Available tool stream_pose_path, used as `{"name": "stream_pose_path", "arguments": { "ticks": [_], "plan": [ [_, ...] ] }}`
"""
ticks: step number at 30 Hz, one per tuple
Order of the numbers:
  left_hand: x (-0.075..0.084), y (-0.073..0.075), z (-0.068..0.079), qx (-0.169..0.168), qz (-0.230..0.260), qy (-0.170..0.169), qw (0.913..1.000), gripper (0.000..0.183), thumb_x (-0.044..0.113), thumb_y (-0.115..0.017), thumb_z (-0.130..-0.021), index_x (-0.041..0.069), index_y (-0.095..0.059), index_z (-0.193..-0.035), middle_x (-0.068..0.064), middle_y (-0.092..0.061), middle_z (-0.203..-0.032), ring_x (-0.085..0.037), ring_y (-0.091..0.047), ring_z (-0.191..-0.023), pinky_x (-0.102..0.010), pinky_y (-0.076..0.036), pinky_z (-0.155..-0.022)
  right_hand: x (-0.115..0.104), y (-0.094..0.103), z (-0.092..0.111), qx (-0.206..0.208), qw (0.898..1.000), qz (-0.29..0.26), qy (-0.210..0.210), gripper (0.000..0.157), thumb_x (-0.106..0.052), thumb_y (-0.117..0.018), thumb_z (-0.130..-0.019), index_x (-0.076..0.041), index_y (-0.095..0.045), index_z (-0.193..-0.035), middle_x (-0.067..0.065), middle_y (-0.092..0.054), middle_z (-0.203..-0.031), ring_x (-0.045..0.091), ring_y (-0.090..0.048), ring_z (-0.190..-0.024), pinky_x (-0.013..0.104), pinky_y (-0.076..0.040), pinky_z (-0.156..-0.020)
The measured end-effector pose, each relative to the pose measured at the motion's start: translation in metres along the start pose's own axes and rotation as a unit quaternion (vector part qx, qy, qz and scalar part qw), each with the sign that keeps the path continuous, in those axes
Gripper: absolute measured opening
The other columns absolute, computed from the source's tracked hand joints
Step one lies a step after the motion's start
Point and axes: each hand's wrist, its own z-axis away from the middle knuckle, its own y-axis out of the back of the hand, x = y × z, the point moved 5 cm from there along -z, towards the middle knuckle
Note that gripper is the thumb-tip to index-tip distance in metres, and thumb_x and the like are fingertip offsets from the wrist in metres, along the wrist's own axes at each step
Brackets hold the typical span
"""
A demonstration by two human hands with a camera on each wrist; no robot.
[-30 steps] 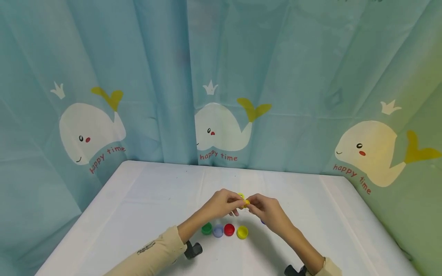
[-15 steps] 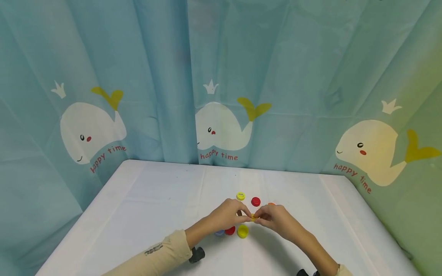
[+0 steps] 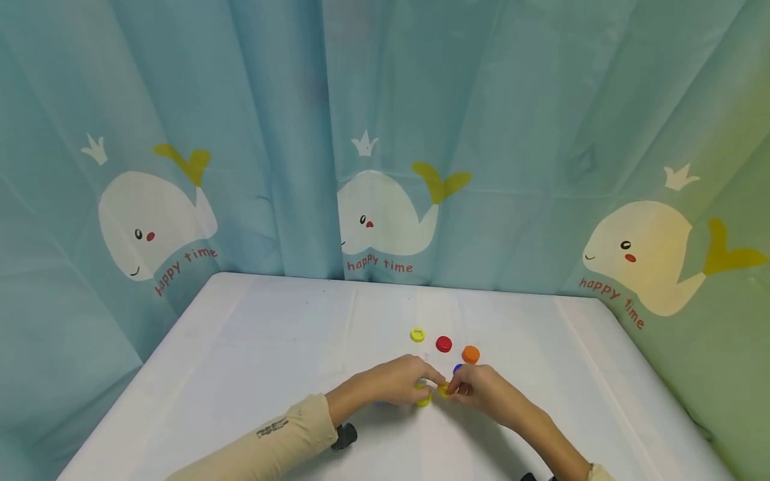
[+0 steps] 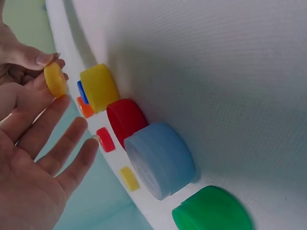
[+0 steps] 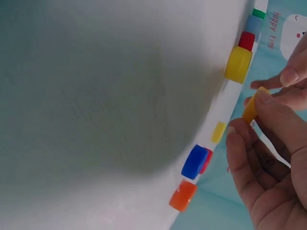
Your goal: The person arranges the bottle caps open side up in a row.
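An orange-yellow bottle cap (image 3: 444, 390) is pinched between the thumb and fingers of my right hand (image 3: 490, 394), over the near part of the table. My left hand (image 3: 398, 378) reaches in from the other side, its index finger at the cap and its thumb apart. In the left wrist view its other fingers (image 4: 72, 139) spread out nearly straight. A yellow cap (image 3: 424, 399) stands right behind my left thumb. Red (image 4: 127, 122), light blue (image 4: 160, 160) and green (image 4: 213, 211) caps line up beside it, mostly hidden by my left hand in the head view.
Farther back lie a small yellow cap (image 3: 418, 335), a red cap (image 3: 444, 344) and an orange cap (image 3: 471, 354). A blue cap (image 3: 458, 368) is partly covered by my right hand. A whale-print curtain (image 3: 289, 147) hangs behind the white table (image 3: 271, 334).
Both hands have come nearer and lower with the orange-yellow cap. Earlier both pinched it; now my left thumb has come away. The far caps have come into sight.
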Motion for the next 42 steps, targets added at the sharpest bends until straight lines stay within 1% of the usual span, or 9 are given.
{"name": "stream_pose_path", "arguments": {
  "ticks": [4,6,10,17,21,23,28,36,42],
  "plan": [
    [0.0,-0.005,-0.002,-0.024,-0.007,-0.011,0.9996,0.039,0.001,-0.056,-0.085,0.012,-0.065,-0.121,0.008,-0.067,-0.095,-0.005,-0.028,-0.05,-0.015,-0.036,-0.058,0.001,-0.004,0.0,0.005,1.0,0.02,0.009,0.012,0.0,-0.076,-0.075,-0.009,-0.068,-0.077,-0.014,-0.057,-0.075,-0.001,-0.055,-0.068,0.019,-0.05,-0.062],
    [-0.001,-0.007,-0.002,-0.036,-0.015,-0.015,0.9991,0.041,0.0,-0.055,-0.085,0.013,-0.065,-0.122,0.012,-0.064,-0.104,-0.004,-0.03,-0.051,-0.015,-0.035,-0.055,0.001,-0.007,0.0,-0.002,1.0,0.017,0.006,0.012,-0.001,-0.076,-0.075,-0.01,-0.069,-0.077,-0.014,-0.058,-0.075,-0.001,-0.055,-0.068,0.019,-0.05,-0.062],
    [-0.002,-0.012,-0.002,-0.066,-0.02,-0.021,0.9974,0.042,0.0,-0.054,-0.086,0.015,-0.063,-0.125,0.014,-0.062,-0.106,-0.003,-0.037,-0.055,-0.015,-0.036,-0.057,0.003,-0.012,-0.001,-0.021,1.0,0.007,-0.017,0.009,-0.007,-0.076,-0.077,-0.012,-0.069,-0.077,-0.015,-0.06,-0.074,-0.001,-0.055,-0.068,0.02,-0.049,-0.063],
    [-0.003,-0.014,-0.002,-0.078,-0.038,-0.031,0.9957,0.039,0.0,-0.055,-0.087,0.011,-0.064,-0.123,0.009,-0.062,-0.118,-0.003,-0.043,-0.064,-0.014,-0.038,-0.065,0.007,-0.018,-0.003,-0.028,0.998,0.041,-0.026,0.005,-0.013,-0.076,-0.078,-0.012,-0.071,-0.078,-0.017,-0.059,-0.072,-0.003,-0.052,-0.067,0.018,-0.048,-0.061],
    [-0.004,-0.015,-0.002,-0.083,-0.058,-0.036,0.9942,0.038,0.002,-0.054,-0.087,0.009,-0.064,-0.123,0.006,-0.06,-0.121,0.003,-0.05,-0.079,-0.012,-0.039,-0.077,0.009,-0.02,-0.004,-0.02,0.997,0.073,-0.017,0.004,-0.014,-0.077,-0.078,-0.012,-0.074,-0.079,-0.018,-0.056,-0.073,-0.003,-0.048,-0.067,0.018,-0.046,-0.06],
    [-0.004,-0.015,-0.002,-0.084,-0.06,-0.043,0.9937,0.037,0.002,-0.053,-0.088,0.008,-0.063,-0.123,0.005,-0.06,-0.122,0.006,-0.051,-0.093,-0.012,-0.039,-0.084,0.009,-0.02,-0.004,-0.022,0.997,0.078,-0.017,0.004,-0.014,-0.077,-0.078,-0.011,-0.074,-0.079,-0.018,-0.058,-0.073,-0.004,-0.049,-0.067,0.018,-0.046,-0.06],
    [-0.005,-0.015,-0.001,-0.081,-0.05,-0.055,0.9939,0.035,0.003,-0.05,-0.092,0.009,-0.062,-0.124,0.004,-0.059,-0.124,0.003,-0.05,-0.111,-0.015,-0.037,-0.093,0.007,-0.018,-0.004,-0.026,0.997,0.069,-0.005,0.004,-0.011,-0.077,-0.077,-0.009,-0.074,-0.08,-0.015,-0.065,-0.074,-0.005,-0.054,-0.066,0.017,-0.048,-0.061],
    [-0.01,-0.004,0.004,-0.051,-0.044,-0.006,0.9977,0.03,0.01,-0.052,-0.094,0.01,-0.065,-0.12,0.006,-0.063,-0.117,0.001,-0.054,-0.103,-0.02,-0.04,-0.093,0.003,-0.008,-0.001,-0.037,0.998,0.059,-0.01,0.004,-0.013,-0.076,-0.078,-0.012,-0.074,-0.081,-0.017,-0.064,-0.075,-0.004,-0.055,-0.067,0.018,-0.048,-0.061],
    [-0.023,0.02,0.009,0.032,-0.04,0.105,0.9932,0.027,0.02,-0.061,-0.092,0.014,-0.067,-0.117,0.006,-0.064,-0.114,-0.01,-0.055,-0.11,-0.029,-0.043,-0.093,-0.003,0.009,-0.005,-0.005,0.997,0.068,-0.024,0.009,-0.019,-0.073,-0.081,-0.012,-0.069,-0.085,-0.013,-0.063,-0.078,0.001,-0.058,-0.07,0.023,-0.051,-0.063]
  ]
}}
